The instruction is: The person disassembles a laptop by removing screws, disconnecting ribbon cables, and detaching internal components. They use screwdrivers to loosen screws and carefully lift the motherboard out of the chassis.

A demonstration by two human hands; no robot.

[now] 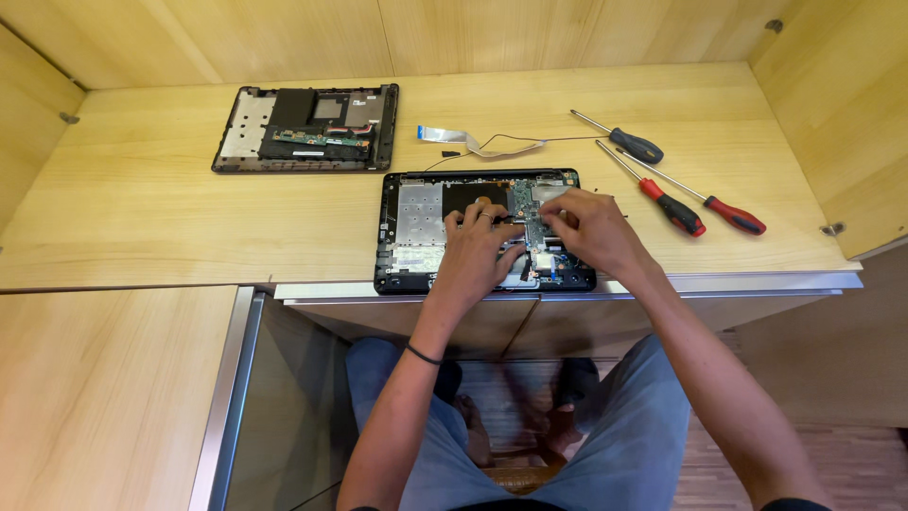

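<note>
Right at the front edge of the wooden desk (142, 218), an opened laptop base (409, 232) is lying with its insides showing, and both hands are working over its green circuit board (526, 210). The left hand (478, 251) is resting flat on the middle of the base, its fingers spread and pressing down beside the board, holding nothing. The right hand (591, 227) is reaching in from the right, its fingertips pinched narrowly together at the board's edge; they seem to be gripping something small there, though the view is too coarse to tell what. Just behind the base, a thin black wire (492, 151) and a pale flat ribbon cable (445, 134) are lying loose on the desk. Further back to the left, a second dark laptop shell (307, 128) is sitting well apart. To the right, three screwdrivers are lying near one another: one with a dark blue handle (636, 146) and two with red handles (681, 215) (735, 217).
</note>
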